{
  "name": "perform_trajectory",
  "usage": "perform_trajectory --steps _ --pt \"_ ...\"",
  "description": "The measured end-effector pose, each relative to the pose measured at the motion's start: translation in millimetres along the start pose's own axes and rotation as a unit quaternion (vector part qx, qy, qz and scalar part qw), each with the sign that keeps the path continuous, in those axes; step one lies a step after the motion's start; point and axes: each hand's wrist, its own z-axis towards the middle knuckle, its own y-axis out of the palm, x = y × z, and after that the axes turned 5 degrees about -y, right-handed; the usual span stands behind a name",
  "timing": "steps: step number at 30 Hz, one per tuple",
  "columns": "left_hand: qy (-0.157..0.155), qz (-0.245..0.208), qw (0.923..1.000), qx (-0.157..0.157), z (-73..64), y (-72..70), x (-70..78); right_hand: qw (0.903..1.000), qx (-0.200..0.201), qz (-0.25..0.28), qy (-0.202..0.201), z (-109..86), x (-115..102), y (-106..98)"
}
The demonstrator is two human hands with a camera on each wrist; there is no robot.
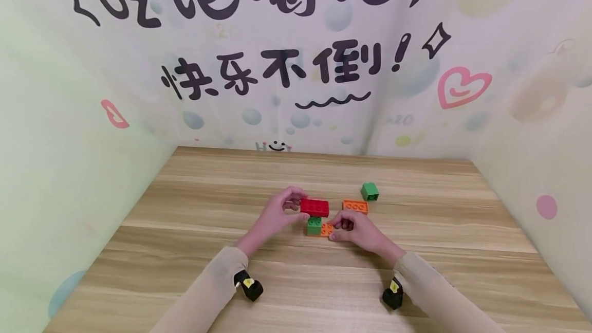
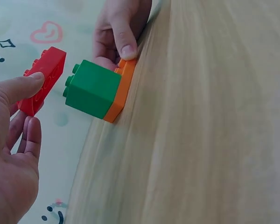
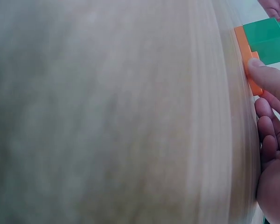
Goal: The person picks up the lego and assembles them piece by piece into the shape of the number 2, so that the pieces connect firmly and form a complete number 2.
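Note:
My left hand point(image 1: 279, 214) pinches a red toy building brick point(image 1: 315, 207) by its left end, thumb on one side and fingers on the other, as the left wrist view shows. The red brick is held up, apart from a green brick point(image 2: 92, 88) with studs on top. That green brick sits on the left end of a flat orange brick point(image 2: 123, 84) on the table. My right hand point(image 1: 363, 231) pinches the orange brick's right end between thumb and fingers. In the right wrist view the thumb presses on the orange brick point(image 3: 244, 46) beside the green one.
Behind my right hand lies another orange brick point(image 1: 355, 205), its hollow underside facing up. A loose green brick point(image 1: 370, 191) lies on its side further back. The wooden table point(image 1: 222, 179) meets printed cloth walls point(image 1: 277, 127) at the back and sides.

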Motion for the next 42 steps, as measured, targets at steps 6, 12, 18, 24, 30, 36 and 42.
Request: perform_trajectory --steps 6,12,18,24,30,36,42 --pt "-0.004 0.008 1.0 -0.002 -8.1 6.0 -4.0 1.0 0.001 -0.001 -0.002 0.0 0.9 1.2" --pt "0.002 -0.003 1.0 0.005 -10.8 12.2 -7.2 1.0 0.003 0.003 0.0 -0.2 1.5 1.1" --pt "-0.013 -0.012 0.9998 0.007 -11.7 18.0 -5.9 1.0 0.006 0.001 -0.002 -0.1 2.6 2.0" --pt "-0.006 -0.015 0.9998 0.006 -12.2 21.5 -7.9 1.0 0.005 -0.001 -0.002 -0.1 3.1 3.1" --pt "-0.006 -0.015 0.9999 0.002 -11.2 22.3 -8.4 1.0 0.006 -0.002 -0.003 -0.1 2.3 2.8" --pt "-0.005 -0.018 0.9998 0.0 -10.7 22.6 -8.7 0.9999 0.01 -0.003 -0.001 -0.1 2.1 2.6" --pt "-0.005 -0.014 0.9999 -0.001 -10.7 23.2 -9.2 0.9999 0.01 -0.003 0.003 -0.3 3.2 2.4"
